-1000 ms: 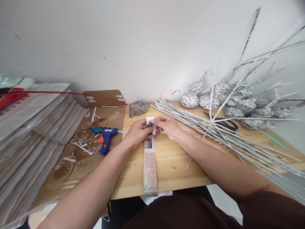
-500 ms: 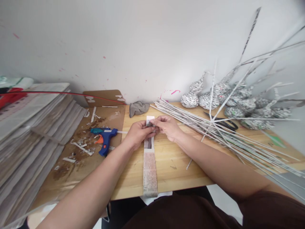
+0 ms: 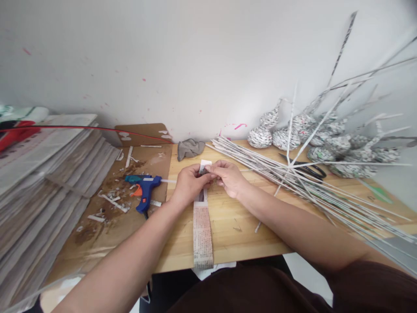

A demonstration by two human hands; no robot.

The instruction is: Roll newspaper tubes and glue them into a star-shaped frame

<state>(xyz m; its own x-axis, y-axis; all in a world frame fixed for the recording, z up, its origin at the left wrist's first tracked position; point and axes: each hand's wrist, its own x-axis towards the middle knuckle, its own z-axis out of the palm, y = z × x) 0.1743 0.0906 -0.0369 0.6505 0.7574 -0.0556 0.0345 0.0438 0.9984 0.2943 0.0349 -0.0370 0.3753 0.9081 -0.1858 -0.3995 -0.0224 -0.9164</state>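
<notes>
A long strip of newspaper (image 3: 202, 232) runs from my fingers down the wooden table and over its front edge. My left hand (image 3: 190, 184) is closed in a pinch on the strip near its far end. Close beside it, my right hand (image 3: 228, 177) pinches the same strip, thumb and forefinger together. The white far tip of the strip shows just beyond my fingertips. My fingers hide the part of the paper between them.
A blue glue gun (image 3: 146, 191) lies on cardboard at left, near a tall newspaper stack (image 3: 58, 169). A grey cloth (image 3: 190, 149) sits behind my hands. Rolled paper sticks (image 3: 254, 163), black scissors (image 3: 314, 171) and woven paper gourd shapes (image 3: 259, 137) occupy the right.
The lower part of the newspaper strip has swung slightly left. My left hand has turned a little, and both hands keep their pinch on the paper.
</notes>
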